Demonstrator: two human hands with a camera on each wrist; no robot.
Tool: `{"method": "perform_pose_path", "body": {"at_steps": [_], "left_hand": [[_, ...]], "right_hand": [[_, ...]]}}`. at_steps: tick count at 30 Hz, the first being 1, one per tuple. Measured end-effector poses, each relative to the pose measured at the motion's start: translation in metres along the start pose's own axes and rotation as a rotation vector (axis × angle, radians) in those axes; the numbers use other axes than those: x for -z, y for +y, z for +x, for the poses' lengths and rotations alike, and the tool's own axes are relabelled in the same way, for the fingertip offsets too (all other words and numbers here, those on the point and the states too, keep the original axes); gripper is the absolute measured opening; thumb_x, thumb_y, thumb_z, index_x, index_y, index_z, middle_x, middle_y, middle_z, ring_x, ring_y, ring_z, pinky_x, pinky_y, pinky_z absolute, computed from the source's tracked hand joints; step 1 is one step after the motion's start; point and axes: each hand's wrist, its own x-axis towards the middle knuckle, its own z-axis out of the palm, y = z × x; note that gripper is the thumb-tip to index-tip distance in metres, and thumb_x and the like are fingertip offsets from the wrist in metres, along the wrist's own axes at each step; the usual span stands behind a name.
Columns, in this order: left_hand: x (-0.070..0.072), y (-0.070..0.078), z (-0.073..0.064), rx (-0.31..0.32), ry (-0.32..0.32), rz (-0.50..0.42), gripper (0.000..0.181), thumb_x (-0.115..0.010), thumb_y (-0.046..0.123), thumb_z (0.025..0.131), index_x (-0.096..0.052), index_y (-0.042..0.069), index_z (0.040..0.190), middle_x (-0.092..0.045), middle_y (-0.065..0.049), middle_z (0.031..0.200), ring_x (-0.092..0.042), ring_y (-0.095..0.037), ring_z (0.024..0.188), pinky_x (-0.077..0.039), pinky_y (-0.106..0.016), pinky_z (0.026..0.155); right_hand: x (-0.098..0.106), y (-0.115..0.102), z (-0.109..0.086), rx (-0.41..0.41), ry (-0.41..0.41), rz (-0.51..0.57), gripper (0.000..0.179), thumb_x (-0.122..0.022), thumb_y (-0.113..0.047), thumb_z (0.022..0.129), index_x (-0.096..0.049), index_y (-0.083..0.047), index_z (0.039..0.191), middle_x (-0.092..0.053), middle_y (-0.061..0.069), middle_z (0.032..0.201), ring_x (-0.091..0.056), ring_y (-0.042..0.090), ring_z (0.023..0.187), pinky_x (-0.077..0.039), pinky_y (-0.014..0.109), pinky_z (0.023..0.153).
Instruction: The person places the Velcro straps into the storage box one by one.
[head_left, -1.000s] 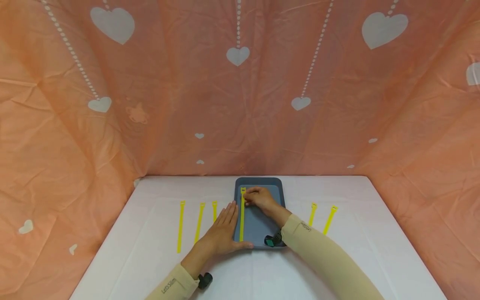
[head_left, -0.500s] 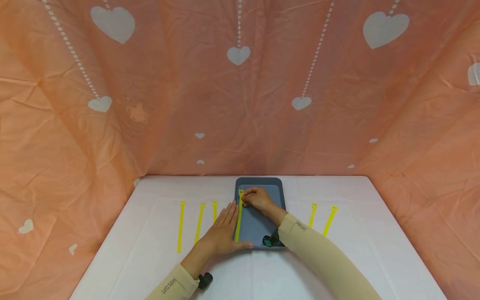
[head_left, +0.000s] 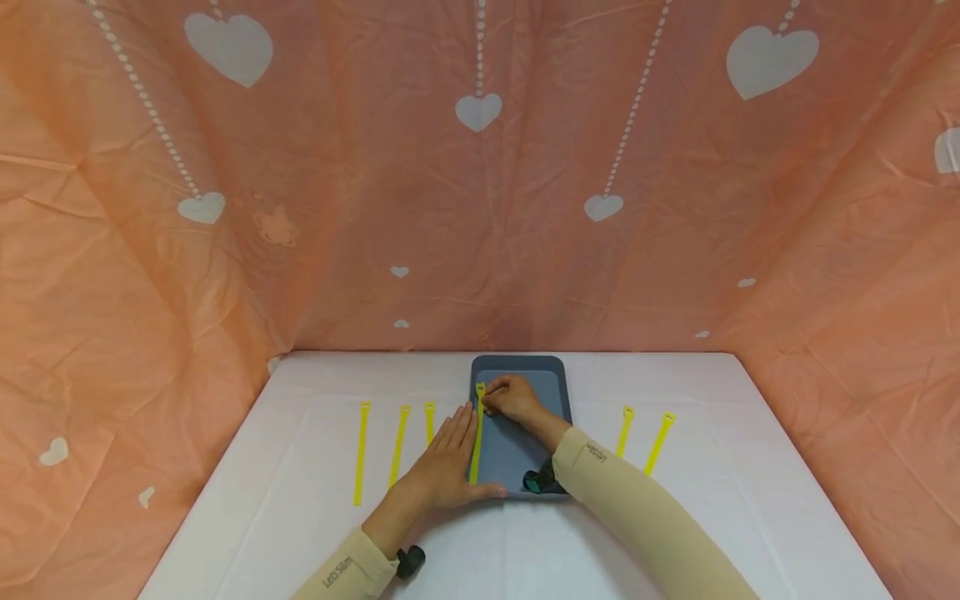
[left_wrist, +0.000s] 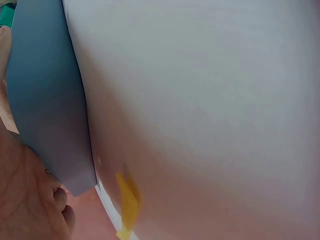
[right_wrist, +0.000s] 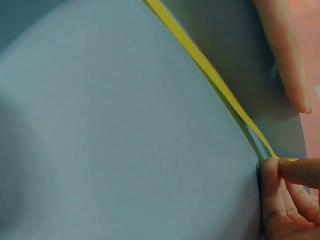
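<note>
1. A yellow strap [head_left: 476, 442] ran along the inner left side of the gray tray [head_left: 519, 454], mostly nearer the person than the grip.
2. The right hand [head_left: 517, 400] pinched its slotted end.
3. The left hand [head_left: 442, 468], fingers straight, touched the tray's left edge.
4. More straps [head_left: 361, 454] flanked the tray.

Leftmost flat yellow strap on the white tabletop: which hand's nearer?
Left. The left hand lies along the left side of the blue-grey rectangular tray, right of that leftmost strap. The right hand is farther right, over the tray, pinching another yellow strap.
</note>
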Motion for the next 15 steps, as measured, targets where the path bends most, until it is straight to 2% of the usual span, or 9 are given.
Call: {"method": "perform_pose_path", "body": {"at_steps": [7, 15], "left_hand": [[-0.0013, -0.0004, -0.0005, -0.009, 0.008, 0.015, 0.13, -0.067, 0.08, 0.089, -0.01, -0.005, 0.17, -0.005, -0.021, 0.179, -0.006, -0.035, 0.167, -0.016, -0.051, 0.134], [-0.0021, -0.0004, 0.0003, -0.003, 0.013, 0.014, 0.13, -0.068, 0.08, 0.089, -0.011, -0.005, 0.17, -0.005, -0.021, 0.179, -0.006, -0.034, 0.167, -0.016, -0.051, 0.134]], "right_hand": [[-0.0006, 0.0002, 0.0011, 0.023, 0.002, -0.068, 0.011, -0.076, 0.008, 0.093, -0.071, 0.012, 0.102, -0.077, 0.018, 0.085, -0.071, 0.014, 0.065, -0.063, 0.03, 0.064], [0.0013, 0.0013, 0.003, 0.018, -0.016, -0.032, 0.011, -0.075, 0.011, 0.092, -0.072, 0.013, 0.102, -0.078, 0.021, 0.085, -0.07, 0.013, 0.063, -0.063, 0.028, 0.062]]}}
